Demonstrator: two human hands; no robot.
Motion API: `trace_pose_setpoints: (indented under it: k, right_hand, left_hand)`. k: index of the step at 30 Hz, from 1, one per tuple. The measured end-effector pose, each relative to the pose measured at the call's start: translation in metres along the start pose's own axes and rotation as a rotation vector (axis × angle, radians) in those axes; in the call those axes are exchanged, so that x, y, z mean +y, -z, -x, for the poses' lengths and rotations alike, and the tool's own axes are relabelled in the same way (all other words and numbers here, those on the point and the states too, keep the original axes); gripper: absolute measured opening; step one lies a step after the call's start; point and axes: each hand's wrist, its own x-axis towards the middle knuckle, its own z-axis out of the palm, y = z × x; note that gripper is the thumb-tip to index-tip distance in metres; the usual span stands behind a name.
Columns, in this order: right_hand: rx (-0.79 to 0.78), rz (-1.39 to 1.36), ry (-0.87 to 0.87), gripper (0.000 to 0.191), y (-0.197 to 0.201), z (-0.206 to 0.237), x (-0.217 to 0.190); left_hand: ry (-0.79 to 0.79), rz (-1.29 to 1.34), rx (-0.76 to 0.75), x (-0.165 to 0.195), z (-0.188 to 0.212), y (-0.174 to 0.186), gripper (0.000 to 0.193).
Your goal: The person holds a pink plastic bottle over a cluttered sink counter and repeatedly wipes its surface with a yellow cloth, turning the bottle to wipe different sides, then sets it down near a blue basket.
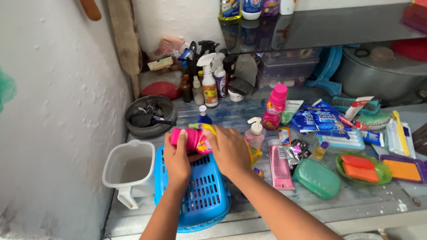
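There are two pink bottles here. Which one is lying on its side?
The pink bottle in the hands, held sideways over the blue basket by the left hand and right hand. The other pink bottle stands upright further back.

Blue sachets [321, 119] behind green case, pink tube [279, 164] centre, orange-label spray btl [209, 84] at back

The right hand [229, 149] covers most of the pink bottle [191, 139], and both hands hide the far rim of the blue basket [204, 195], whose inside cannot be seen. The 4 bottles on the upper shelf [338, 26] are cut off by the top edge. The contents of the dark bowl [149, 118] are too small to tell.
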Motion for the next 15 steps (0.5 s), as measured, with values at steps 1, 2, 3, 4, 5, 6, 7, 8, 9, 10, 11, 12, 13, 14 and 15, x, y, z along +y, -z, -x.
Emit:
trace_pose_setpoints:
  k: [1, 2, 3, 4, 5, 6, 7, 8, 9, 10, 11, 12, 13, 14, 15]
  right_hand:
    - [0.024, -0.005, -0.040, 0.037, 0.003, 0.003, 0.002]
    - [0.010, -0.007, -0.092, 0.037, 0.007, 0.006, 0.006]
    - [0.000, -0.009, -0.137, 0.037, 0.010, 0.008, 0.012]
    - [-0.009, -0.015, -0.180, 0.038, 0.012, 0.009, 0.017]
    - [0.003, -0.046, -0.203, 0.038, 0.014, 0.013, 0.021]
    - [0.013, -0.076, -0.228, 0.038, 0.016, 0.019, 0.026]
    - [0.027, -0.106, -0.251, 0.039, 0.018, 0.025, 0.032]
    - [-0.013, -0.136, -0.313, 0.039, 0.019, 0.031, 0.038]
    - [-0.055, -0.165, -0.371, 0.040, 0.022, 0.038, 0.046]
    - [-0.101, -0.195, -0.429, 0.041, 0.023, 0.047, 0.053]
    - [-0.152, -0.227, -0.469, 0.043, 0.025, 0.054, 0.063]
    - [-0.203, -0.258, -0.506, 0.044, 0.027, 0.059, 0.075]
    - [-0.254, -0.289, -0.542, 0.046, 0.030, 0.065, 0.088]
    - [-0.267, -0.364, -0.537, 0.049, 0.033, 0.071, 0.102]
    - [-0.280, -0.438, -0.529, 0.051, 0.038, 0.077, 0.116]
  left_hand:
    - [-0.007, -0.018, -0.011, -0.001, 0.001, 0.001, 0.031]
    - [0.006, -0.030, -0.012, -0.003, 0.002, 0.002, 0.030]
    - [0.012, -0.038, -0.012, -0.005, 0.001, 0.003, 0.029]
    - [0.014, -0.049, -0.011, -0.005, -0.001, 0.004, 0.028]
    - [0.011, -0.062, -0.019, -0.005, -0.002, 0.005, 0.028]
    - [0.010, -0.074, -0.026, -0.006, -0.001, 0.006, 0.028]
    - [0.007, -0.085, -0.035, -0.006, -0.002, 0.007, 0.027]
    - [0.007, -0.106, -0.038, -0.006, -0.002, 0.007, 0.028]
    - [0.006, -0.122, -0.038, -0.005, -0.002, 0.008, 0.028]
    - [0.007, -0.139, -0.033, -0.005, -0.002, 0.008, 0.028]
    - [0.010, -0.154, -0.020, -0.005, -0.001, 0.009, 0.028]
    - [0.011, -0.167, -0.006, -0.006, -0.001, 0.009, 0.028]
    - [0.011, -0.180, 0.007, -0.006, 0.000, 0.010, 0.028]
    - [0.015, -0.178, 0.017, -0.007, -0.001, 0.011, 0.027]
    - [0.018, -0.175, 0.028, -0.008, -0.001, 0.012, 0.026]
